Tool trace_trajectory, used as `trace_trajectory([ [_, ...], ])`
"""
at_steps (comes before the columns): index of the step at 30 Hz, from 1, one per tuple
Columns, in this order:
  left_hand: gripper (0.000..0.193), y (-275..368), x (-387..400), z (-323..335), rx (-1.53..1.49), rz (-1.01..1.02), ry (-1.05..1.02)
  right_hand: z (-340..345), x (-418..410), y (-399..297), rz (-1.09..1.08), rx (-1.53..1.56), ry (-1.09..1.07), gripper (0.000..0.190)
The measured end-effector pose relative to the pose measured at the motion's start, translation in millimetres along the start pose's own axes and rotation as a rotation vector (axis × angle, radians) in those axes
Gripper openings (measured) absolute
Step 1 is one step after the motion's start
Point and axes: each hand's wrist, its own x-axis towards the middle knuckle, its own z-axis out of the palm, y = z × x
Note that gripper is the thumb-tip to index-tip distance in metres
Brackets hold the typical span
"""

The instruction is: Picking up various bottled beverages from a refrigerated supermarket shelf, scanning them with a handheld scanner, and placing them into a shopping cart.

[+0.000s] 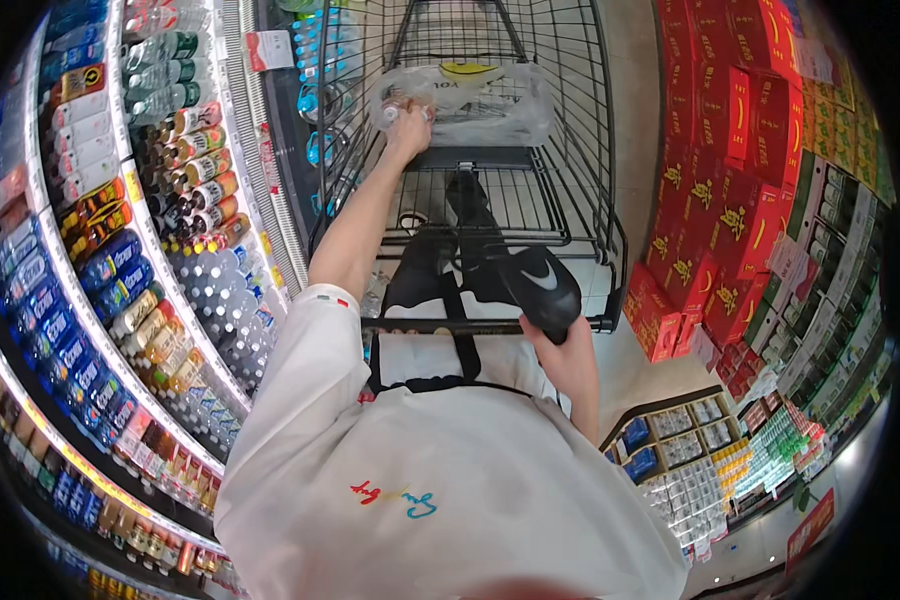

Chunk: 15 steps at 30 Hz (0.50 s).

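Observation:
A wire shopping cart (607,150) stands before me. My left hand (410,127) reaches into it and grips a clear plastic bottle (391,112), whose capped end points towards me. The bottle is at the left end of a translucent plastic bag (495,112) printed with a yellow shape; whether it lies inside or on the bag I cannot tell. On the right, near the cart's handlebar (487,327), my right hand (566,352) is closed round the narrow end of a black object with a Nike swoosh (546,289), perhaps a shoe or a bag; its kind is unclear.
Shelves of bottled drinks (195,180) rise close on the left, with shrink-wrapped blue-capped water bottles (322,52) near the cart. Stacked red drink cartons (709,195) line the right side. Behind them are canned goods on shelves (817,255) and a display of packs (675,450).

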Motion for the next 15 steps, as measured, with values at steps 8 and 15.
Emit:
trace_trajectory([
  [8, 0.068, 13, 21, 22, 0.265, -0.168, -0.092, -13, 18, 5, 0.288, -0.034, -0.041, 0.025],
  [15, 0.061, 41, 17, -40, 0.229, -0.135, -0.208, -16, 30, 1, 0.207, -0.043, -0.033, 0.026],
])
